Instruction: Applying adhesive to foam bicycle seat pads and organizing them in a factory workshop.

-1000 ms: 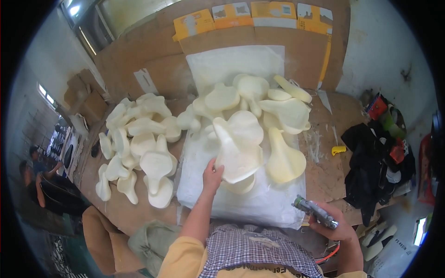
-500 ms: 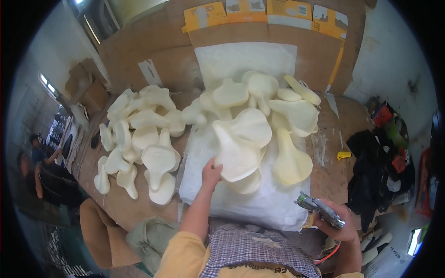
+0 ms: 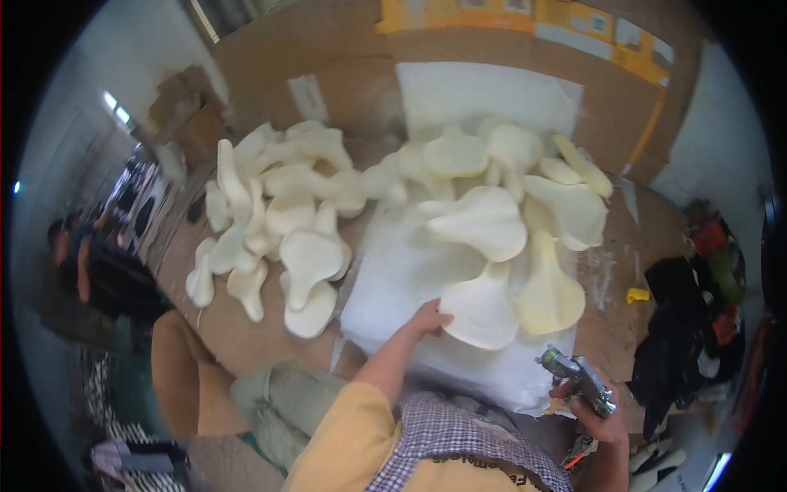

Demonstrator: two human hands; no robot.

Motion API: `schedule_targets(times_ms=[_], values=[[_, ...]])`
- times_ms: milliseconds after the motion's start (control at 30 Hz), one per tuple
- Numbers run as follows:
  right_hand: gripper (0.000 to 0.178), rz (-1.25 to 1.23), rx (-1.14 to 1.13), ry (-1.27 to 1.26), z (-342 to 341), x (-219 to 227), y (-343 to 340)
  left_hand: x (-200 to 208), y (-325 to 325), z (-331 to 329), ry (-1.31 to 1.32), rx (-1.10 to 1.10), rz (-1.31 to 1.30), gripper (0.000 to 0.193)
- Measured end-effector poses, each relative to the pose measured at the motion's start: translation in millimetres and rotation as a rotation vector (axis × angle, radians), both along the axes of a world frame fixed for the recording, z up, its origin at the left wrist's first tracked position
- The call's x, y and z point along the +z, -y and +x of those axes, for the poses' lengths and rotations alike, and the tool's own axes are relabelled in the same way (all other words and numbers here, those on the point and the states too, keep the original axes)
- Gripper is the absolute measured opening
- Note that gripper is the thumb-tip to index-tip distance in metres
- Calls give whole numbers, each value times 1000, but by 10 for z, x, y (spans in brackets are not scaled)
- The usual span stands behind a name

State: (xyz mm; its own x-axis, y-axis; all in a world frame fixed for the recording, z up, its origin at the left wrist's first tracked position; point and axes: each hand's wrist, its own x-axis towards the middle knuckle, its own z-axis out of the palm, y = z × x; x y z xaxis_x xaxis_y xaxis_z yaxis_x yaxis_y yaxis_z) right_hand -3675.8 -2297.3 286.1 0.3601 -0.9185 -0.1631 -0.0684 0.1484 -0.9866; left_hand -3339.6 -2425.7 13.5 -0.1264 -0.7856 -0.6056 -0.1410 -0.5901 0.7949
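Observation:
Near the front of a white sheet (image 3: 385, 271), my left hand (image 3: 428, 320) pinches the left edge of a pale foam saddle pad (image 3: 482, 310). Just behind that pad lies another foam saddle pad (image 3: 490, 223), its narrow end toward the left. To the right, a yellower saddle pad (image 3: 551, 297) rests with its wide end toward me. My right hand (image 3: 602, 416) is wrapped round a metal spray gun (image 3: 579, 382) at the sheet's front right corner. The gun's green-tinged front end points left, toward the pads.
On brown cardboard at the left lies a pile of foam saddle pads (image 3: 307, 197). Dark clothing (image 3: 676, 328) and a small yellow object (image 3: 638, 295) are at the right. An open cardboard box (image 3: 193, 377) and a greenish sack (image 3: 287, 402) sit at the front left. A person (image 3: 106, 271) is at far left.
The pad that was under my left hand is gone from the sheet; my hand now grips one beneath it. A tilted-up pad has appeared over the left pile. The view has shifted.

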Motion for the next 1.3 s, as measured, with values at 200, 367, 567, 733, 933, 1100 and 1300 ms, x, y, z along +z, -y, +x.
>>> schedule_targets(times_ms=[200, 367, 567, 733, 933, 1100, 1300], values=[[56, -4, 173, 20, 155, -53, 228, 358, -853, 811, 194, 331, -220, 65], [55, 8, 340, -76, 212, -91, 327, 791, -792, 1000, 255, 819, -424, 60], [54, -65, 185, 4, 455, 70, 483, 433, -658, 1173, 828, 642, -611, 58], [52, -63, 90, 114, 554, 259, 520, 441, -618, 1305, 378, 843, -382, 60], [55, -99, 54, -28, 582, 151, 529, 903, -80, 1616, -452, 1306, -556, 37], [57, -112, -69, -109, 859, 141, 618, 660, 1078, 1110, 385, 825, -745, 46], [55, -65, -161, -215, 1191, 54, 607, 897, 2292, 409, 879, 224, -1220, 53]])
